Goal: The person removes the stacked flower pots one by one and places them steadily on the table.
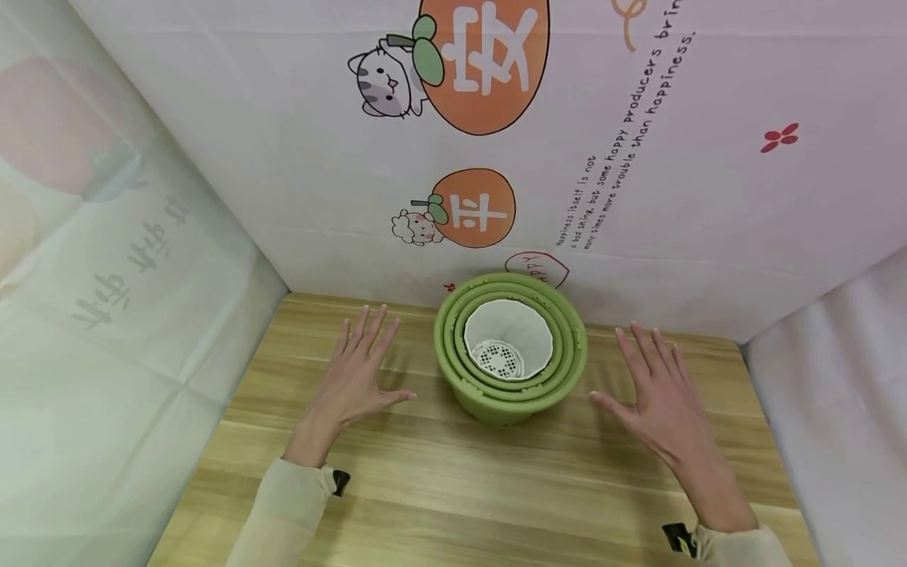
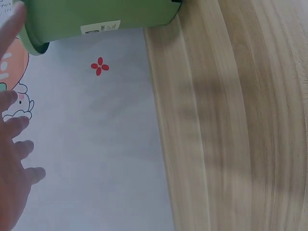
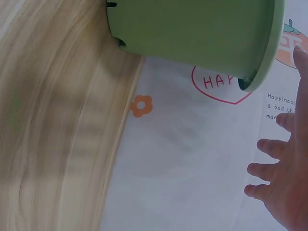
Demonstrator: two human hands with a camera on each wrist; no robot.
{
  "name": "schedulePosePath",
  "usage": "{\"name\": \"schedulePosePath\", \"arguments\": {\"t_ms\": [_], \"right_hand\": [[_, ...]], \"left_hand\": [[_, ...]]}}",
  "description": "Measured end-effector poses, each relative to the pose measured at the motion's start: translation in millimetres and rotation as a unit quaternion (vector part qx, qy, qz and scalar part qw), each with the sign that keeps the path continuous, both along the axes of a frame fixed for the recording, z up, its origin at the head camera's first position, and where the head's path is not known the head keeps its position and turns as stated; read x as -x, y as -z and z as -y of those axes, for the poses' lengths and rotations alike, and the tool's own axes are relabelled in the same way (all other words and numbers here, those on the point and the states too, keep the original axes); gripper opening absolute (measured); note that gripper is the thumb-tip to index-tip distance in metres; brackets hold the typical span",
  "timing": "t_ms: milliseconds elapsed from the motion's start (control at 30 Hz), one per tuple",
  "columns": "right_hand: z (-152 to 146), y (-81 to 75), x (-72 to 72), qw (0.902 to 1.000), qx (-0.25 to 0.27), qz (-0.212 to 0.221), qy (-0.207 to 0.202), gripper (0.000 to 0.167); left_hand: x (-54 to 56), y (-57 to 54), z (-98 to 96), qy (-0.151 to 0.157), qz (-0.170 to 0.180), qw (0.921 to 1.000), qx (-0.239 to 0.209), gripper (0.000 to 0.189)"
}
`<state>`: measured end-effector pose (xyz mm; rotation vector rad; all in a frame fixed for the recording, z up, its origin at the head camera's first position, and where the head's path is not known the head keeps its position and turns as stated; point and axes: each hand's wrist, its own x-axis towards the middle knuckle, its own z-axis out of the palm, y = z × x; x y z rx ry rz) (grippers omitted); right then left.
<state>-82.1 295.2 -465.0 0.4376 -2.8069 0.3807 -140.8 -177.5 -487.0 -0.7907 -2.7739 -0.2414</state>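
Pale cloth point(image 1: 319, 181) hangs ahead of me and on both sides, printed in front with cartoons and lines of English about happiness. Below it lies a wooden table point(image 1: 453, 504), light brown with streaked grain. Near its far edge, between a person's two hands, green pots point(image 1: 496, 411) stand upright, nested so that their rims form rings. On the cloth behind them are two orange fruits, the upper fruit point(image 1: 482, 114) the bigger, each bearing a white Chinese character.

The left hand point(image 1: 352, 382) is to the left of the pots and the right hand point(image 1: 662, 402) to the right, both apart from them and holding nothing. The fingers of each are straight and spread, thumbs pointing in toward the pots. I cannot tell whether either palm touches the table. Cream sleeves point(image 1: 276, 512) end at the wrists.

Set innermost in the nest is a white pot point(image 1: 520, 335), its bottom pierced with holes. A cartoon cat point(image 1: 386, 83) leans beside the upper fruit. A red heart point(image 1: 538, 265) is partly hidden by the green rim. Smallest, a white label point(image 2: 100, 27) sticks to the outer green wall.
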Motion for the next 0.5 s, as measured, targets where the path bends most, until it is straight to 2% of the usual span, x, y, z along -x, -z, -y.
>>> {"name": "schedulePosePath", "arguments": {"t_ms": [200,500], "right_hand": [[6.2,-8.0,6.4,0.9997,-0.004,-0.018,-0.016,0.101],[21.4,-14.3,17.3,0.9985,-0.017,-0.022,-0.047,0.101]], "left_hand": [[1.1,-6.0,-3.0,0.018,0.009,0.9994,-0.03,0.125],[5.1,-12.2,-10.0,0.049,0.018,0.9972,-0.054,0.114]]}}
